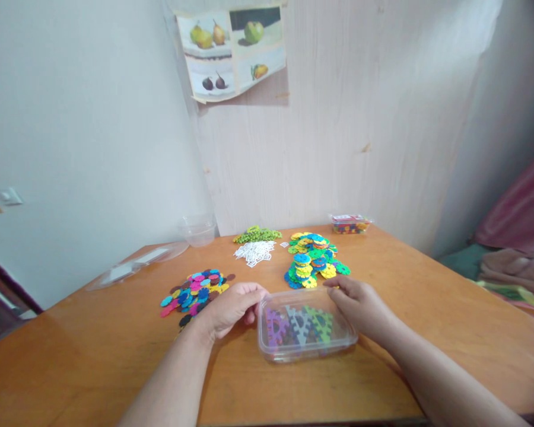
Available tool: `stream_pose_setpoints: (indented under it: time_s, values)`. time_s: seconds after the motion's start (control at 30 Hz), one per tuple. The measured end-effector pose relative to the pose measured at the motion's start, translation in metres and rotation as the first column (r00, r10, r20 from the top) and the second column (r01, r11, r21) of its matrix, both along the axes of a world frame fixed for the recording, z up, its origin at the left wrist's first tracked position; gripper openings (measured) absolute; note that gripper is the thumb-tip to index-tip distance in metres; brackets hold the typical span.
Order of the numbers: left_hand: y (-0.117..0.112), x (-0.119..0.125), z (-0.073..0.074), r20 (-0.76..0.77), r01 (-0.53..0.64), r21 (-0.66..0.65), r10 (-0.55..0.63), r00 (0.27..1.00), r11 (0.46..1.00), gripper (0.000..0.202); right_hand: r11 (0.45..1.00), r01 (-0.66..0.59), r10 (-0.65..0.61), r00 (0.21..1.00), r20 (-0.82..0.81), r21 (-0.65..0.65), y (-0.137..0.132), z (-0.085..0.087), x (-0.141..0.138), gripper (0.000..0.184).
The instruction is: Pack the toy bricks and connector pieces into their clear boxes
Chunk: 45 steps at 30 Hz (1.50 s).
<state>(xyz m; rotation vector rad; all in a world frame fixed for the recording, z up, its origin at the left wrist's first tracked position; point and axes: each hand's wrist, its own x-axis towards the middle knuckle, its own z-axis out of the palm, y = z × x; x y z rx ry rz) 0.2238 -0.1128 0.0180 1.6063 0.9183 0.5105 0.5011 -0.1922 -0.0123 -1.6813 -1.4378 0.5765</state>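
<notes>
A clear plastic box (309, 351) is on the table in front of me, and a see-through lid appears to cover it. Through it show notched triangular pieces: a purple one (276, 327), a grey one (299, 325) and a green one (320, 323). My left hand (235, 307) is closed at the box's far left corner, thumb along the rim. At the far right corner my right hand (358, 301) grips the edge, fingers on the far side. The undersides of both hands' grips are hidden.
On the wooden table (115, 356) lie multicoloured discs (200, 293), yellow-blue-green discs (309, 261), white pieces (254, 252) and green pieces (258, 235). Clear tubs (198, 230) and lids (136, 264) stand back left; a filled box (349, 224) sits back right, near the wall.
</notes>
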Motion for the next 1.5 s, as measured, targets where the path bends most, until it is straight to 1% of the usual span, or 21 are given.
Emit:
stream_pose_setpoints:
  time_s: [0.13,0.37,0.63,0.77,0.87,0.93,1.03,1.1,1.17,1.27,1.37,1.43,1.5]
  values:
    - [0.0,0.0,0.0,-0.013,-0.012,0.029,0.012,1.0,1.0,0.032,1.0,-0.005,0.005,0.999,-0.05,-0.01,0.001,-0.001,0.001,0.033]
    - [-0.001,0.002,0.003,-0.034,-0.005,0.056,0.007,0.999,0.998,0.035,1.0,0.018,-0.016,0.997,-0.076,0.018,0.0,0.004,-0.002,0.027]
    - [-0.003,0.001,0.006,-0.109,0.033,0.151,-0.016,0.994,0.988,0.036,0.999,0.004,0.003,0.991,-0.132,0.053,0.006,-0.008,-0.002,0.026]
    - [-0.001,0.002,0.004,-0.109,0.028,0.173,-0.009,0.994,0.985,0.037,1.0,-0.001,0.006,0.976,-0.218,0.027,0.006,-0.005,-0.003,0.026]
    - [-0.001,0.003,0.004,-0.092,0.006,0.199,0.013,0.996,0.98,0.042,0.999,0.036,-0.024,0.951,-0.309,0.034,0.005,0.001,-0.003,0.023]
    - [-0.002,0.005,0.005,-0.065,-0.035,0.212,0.05,0.997,0.977,0.046,0.995,0.076,-0.049,0.928,-0.37,0.057,0.004,0.005,-0.001,0.019]
    - [-0.001,0.006,0.007,-0.011,-0.151,0.247,0.158,0.987,0.957,0.051,0.992,0.09,-0.035,0.862,-0.506,0.084,0.001,0.013,0.003,0.016]
    - [0.001,0.005,0.007,0.046,-0.235,0.279,0.232,0.972,0.931,0.053,0.987,0.097,0.002,0.784,-0.62,0.125,-0.001,0.018,0.007,0.018]
    - [0.004,0.005,0.006,0.125,-0.307,0.286,0.282,0.951,0.908,0.053,0.971,0.149,0.031,0.7,-0.714,0.188,-0.003,0.024,0.01,0.019]
    - [0.006,0.003,0.004,0.218,-0.357,0.28,0.303,0.928,0.891,0.052,0.947,0.219,0.072,0.571,-0.818,0.236,-0.008,0.031,0.008,0.021]
    - [0.002,0.003,0.003,0.226,-0.311,0.336,0.244,0.943,0.889,0.049,0.953,0.194,0.123,0.45,-0.884,0.231,-0.015,0.039,-0.006,0.025]
    - [-0.004,0.006,0.005,0.199,-0.223,0.356,0.16,0.967,0.907,0.048,0.962,0.166,0.136,0.405,-0.904,0.218,-0.02,0.043,-0.023,0.028]
    - [-0.012,0.01,0.007,0.176,-0.121,0.339,0.063,0.982,0.933,0.047,0.964,0.169,0.131,0.375,-0.918,0.206,-0.025,0.046,-0.043,0.031]
